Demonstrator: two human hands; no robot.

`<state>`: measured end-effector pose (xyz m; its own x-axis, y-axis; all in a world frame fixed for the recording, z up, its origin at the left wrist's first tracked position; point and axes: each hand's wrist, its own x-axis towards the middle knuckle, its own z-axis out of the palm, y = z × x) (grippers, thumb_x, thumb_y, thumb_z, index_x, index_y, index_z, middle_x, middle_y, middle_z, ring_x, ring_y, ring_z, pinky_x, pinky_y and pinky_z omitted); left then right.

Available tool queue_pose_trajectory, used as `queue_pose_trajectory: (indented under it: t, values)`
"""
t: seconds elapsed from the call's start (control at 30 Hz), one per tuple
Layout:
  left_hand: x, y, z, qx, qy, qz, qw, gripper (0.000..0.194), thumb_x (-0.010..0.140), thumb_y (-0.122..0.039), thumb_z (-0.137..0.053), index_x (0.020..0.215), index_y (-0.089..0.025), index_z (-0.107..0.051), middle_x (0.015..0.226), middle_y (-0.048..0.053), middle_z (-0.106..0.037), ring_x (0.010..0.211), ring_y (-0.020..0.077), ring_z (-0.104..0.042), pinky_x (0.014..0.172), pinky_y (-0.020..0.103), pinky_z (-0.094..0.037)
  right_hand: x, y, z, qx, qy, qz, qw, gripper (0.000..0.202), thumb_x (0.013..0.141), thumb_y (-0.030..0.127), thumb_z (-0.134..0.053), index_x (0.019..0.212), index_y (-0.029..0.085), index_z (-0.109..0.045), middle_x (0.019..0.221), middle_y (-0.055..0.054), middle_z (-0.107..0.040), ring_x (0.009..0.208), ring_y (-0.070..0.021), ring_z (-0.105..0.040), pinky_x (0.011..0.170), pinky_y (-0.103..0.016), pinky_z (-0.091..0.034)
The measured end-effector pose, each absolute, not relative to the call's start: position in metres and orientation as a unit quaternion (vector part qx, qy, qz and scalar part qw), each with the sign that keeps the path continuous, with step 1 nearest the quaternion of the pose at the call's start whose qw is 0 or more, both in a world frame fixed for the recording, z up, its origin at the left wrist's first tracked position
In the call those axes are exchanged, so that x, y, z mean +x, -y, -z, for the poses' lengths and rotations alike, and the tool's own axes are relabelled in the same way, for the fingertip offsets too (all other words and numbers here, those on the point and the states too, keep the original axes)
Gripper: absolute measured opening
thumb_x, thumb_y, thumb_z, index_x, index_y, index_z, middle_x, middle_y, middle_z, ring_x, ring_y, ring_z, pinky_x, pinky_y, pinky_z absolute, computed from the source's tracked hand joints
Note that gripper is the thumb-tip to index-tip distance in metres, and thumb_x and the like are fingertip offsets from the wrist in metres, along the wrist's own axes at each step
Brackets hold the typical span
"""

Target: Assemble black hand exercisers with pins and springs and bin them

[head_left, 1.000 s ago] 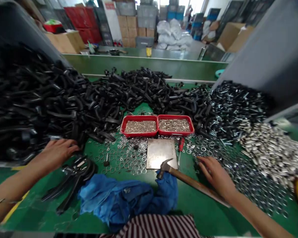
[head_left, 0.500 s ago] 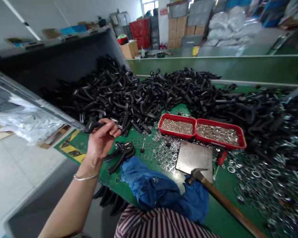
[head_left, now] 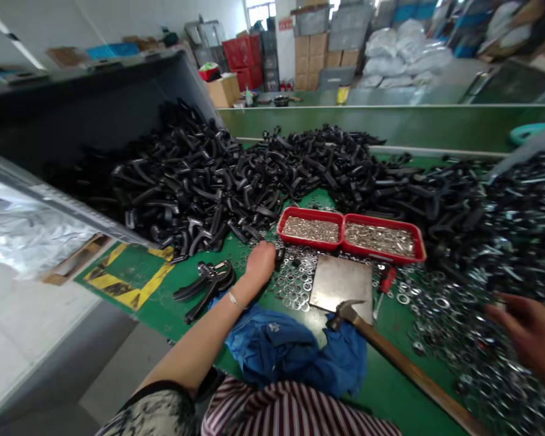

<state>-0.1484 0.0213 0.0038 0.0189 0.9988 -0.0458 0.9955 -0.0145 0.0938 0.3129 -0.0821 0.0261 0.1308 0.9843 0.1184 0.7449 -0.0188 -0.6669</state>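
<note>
My left hand (head_left: 260,264) is closed over the green bench, just in front of the left red tray (head_left: 311,227). A dark part (head_left: 279,255) pokes out from its right side, beside scattered metal rings (head_left: 295,289). At the right edge, my right hand (head_left: 527,336) hovers above a pile of rings and small metal pieces (head_left: 475,339). Its thumb and fingers pinch a small, light piece (head_left: 499,304) too blurred to identify. An assembled black clamp-like tool (head_left: 209,283) lies left of my left hand.
Black parts (head_left: 236,175) are heaped from the tipped grey crate (head_left: 177,79) across the bench. A metal plate (head_left: 340,283), a hammer (head_left: 404,363), a red-handled screwdriver (head_left: 387,281) and blue cloth (head_left: 281,345) lie nearer me. The right red tray (head_left: 381,235) holds metal pins.
My left hand has moved right, from the crate's edge to the front of the left red tray, carrying the dark part. My right hand has come into view at the right.
</note>
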Motion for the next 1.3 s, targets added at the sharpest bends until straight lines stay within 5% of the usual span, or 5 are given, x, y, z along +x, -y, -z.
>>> queue_pose_trajectory:
  t: [0.17, 0.37, 0.67, 0.8, 1.3]
  values:
    - [-0.169, -0.032, 0.007, 0.726, -0.681, -0.031, 0.086, 0.013, 0.088, -0.018, -0.056, 0.095, -0.011, -0.065, 0.097, 0.017, -0.067, 0.093, 0.0294, -0.066, 0.083, 0.037, -0.052, 0.246, 0.087, -0.023, -0.605, 0.494, -0.487, 0.391, 0.035, 0.081, 0.051, -0.072, 0.103, 0.027, -0.061, 0.099, -0.006, -0.073, 0.093, -0.0238, -0.067, 0.088, -0.040, -0.050]
    - [-0.192, -0.023, 0.002, 0.699, -0.659, -0.208, 0.183, 0.020, 0.087, -0.032, -0.062, 0.093, -0.014, -0.069, 0.095, 0.012, -0.071, 0.086, 0.0251, -0.068, 0.084, 0.037, -0.053, 0.182, 0.073, -0.008, -0.467, 0.350, -0.665, 0.466, 0.035, 0.084, 0.039, -0.074, 0.112, 0.023, -0.061, 0.090, -0.004, -0.069, 0.062, -0.0112, -0.054, 0.059, -0.026, -0.045]
    - [-0.126, -0.009, -0.018, 0.361, -0.446, -0.474, 0.668, 0.034, 0.071, -0.031, -0.083, 0.095, -0.008, -0.073, 0.092, 0.011, -0.074, 0.079, 0.0174, -0.072, 0.074, 0.028, -0.060, 0.151, 0.068, -0.008, -0.365, 0.243, -0.739, 0.511, 0.018, 0.091, 0.033, -0.067, 0.085, 0.021, -0.055, 0.057, 0.008, -0.037, 0.047, -0.0054, -0.027, 0.042, -0.016, -0.024]
    - [-0.065, -0.017, -0.022, 0.332, -0.350, -0.435, 0.760, 0.029, 0.072, -0.024, -0.082, 0.096, -0.008, -0.074, 0.099, 0.013, -0.074, 0.084, 0.0166, -0.072, 0.082, 0.030, -0.058, 0.146, 0.065, -0.003, -0.383, 0.251, -0.718, 0.524, 0.020, 0.086, 0.031, -0.073, 0.095, 0.024, -0.056, 0.072, 0.003, -0.058, 0.060, -0.0084, -0.048, 0.055, -0.020, -0.042]
    - [0.005, 0.020, 0.019, 0.431, -0.361, -0.433, 0.705, 0.033, 0.082, -0.040, -0.072, 0.106, -0.017, -0.069, 0.077, 0.003, -0.072, 0.072, 0.0167, -0.068, 0.071, 0.030, -0.051, 0.168, 0.069, -0.002, -0.514, 0.385, -0.574, 0.507, 0.028, 0.088, 0.043, -0.067, 0.110, 0.027, -0.063, 0.091, -0.001, -0.066, 0.072, -0.0149, -0.058, 0.074, -0.030, -0.047]
